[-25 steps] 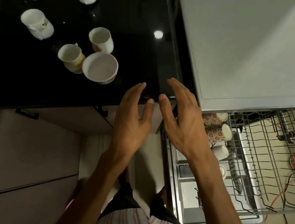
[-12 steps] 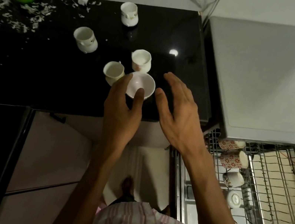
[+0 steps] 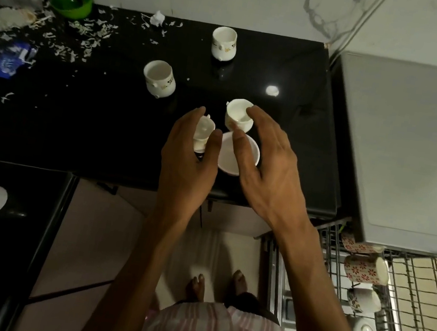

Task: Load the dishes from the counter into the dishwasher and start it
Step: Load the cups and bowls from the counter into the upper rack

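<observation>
At frame centre, left hand (image 3: 187,160) cups a cup (image 3: 203,134), right hand (image 3: 265,161) hovers open above the bowl (image 3: 238,154); next, lift both to the rack (image 3: 404,306)

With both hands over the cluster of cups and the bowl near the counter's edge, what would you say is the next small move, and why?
Probably close the left hand on the cup between its thumb and fingers and lift. The hand already brackets it, though contact isn't clear. The right hand hovers open over the bowl and the other cup, gripping neither, and the dishwasher rack has room.
</observation>
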Motion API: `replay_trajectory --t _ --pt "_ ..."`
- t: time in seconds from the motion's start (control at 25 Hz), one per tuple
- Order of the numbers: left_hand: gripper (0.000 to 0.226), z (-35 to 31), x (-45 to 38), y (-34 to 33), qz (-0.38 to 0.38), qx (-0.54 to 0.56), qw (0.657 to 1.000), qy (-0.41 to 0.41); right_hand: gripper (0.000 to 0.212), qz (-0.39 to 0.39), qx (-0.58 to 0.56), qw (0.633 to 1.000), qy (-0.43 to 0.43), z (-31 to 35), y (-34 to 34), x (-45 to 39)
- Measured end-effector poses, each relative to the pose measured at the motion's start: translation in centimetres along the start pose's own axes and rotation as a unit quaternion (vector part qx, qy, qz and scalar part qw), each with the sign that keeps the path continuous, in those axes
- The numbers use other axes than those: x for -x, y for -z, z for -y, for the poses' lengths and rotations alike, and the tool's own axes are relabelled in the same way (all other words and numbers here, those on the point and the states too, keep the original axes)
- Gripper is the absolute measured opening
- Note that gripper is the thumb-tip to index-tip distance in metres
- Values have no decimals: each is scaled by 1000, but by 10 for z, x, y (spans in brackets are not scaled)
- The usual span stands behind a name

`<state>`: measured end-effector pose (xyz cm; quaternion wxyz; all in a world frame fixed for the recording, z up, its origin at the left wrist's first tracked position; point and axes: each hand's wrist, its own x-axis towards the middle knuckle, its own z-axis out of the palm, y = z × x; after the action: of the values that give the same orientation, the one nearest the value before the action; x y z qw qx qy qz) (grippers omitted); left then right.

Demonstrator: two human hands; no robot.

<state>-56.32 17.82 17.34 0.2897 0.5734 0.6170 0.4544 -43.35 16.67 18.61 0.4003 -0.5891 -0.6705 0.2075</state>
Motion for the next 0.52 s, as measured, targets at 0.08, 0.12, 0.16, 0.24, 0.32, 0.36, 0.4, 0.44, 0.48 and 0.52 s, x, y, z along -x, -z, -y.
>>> replay_trajectory --t 0.08,0.12,0.16,0.24,0.32,0.36,0.4,0.44,0.48,0.52 --pt "47 0 -8 -3 -14 -17 1000 5 54 11 -10 1000 2 -5 -3 -13" --pt "47 1 -12 -4 -22 -26 999 5 54 19 -18 1000 5 -7 -4 -20" --pt "46 1 -17 -3 -32 -35 999 6 53 30 -27 999 10 -8 -7 -28" --pt "46 4 -25 1 -56 -54 997 10 54 59 -41 997 27 -8 -13 -41" --pt "46 5 -31 6 -80 -59 995 27 56 93 -52 993 43 -5 -19 -52" --pt "46 6 -33 9 -94 -58 993 39 58 112 -58 991 52 -4 -22 -57" --pt "47 7 -35 12 -108 -59 991 47 58 128 -63 988 62 -2 -26 -61" --pt "47 8 -35 15 -121 -63 989 51 57 142 -67 985 72 0 -30 -65" --pt "47 10 -35 19 -132 -65 988 54 55 152 -66 983 81 3 -34 -68" --pt "46 13 -35 24 -141 -63 986 58 52 159 -61 981 89 7 -39 -71"
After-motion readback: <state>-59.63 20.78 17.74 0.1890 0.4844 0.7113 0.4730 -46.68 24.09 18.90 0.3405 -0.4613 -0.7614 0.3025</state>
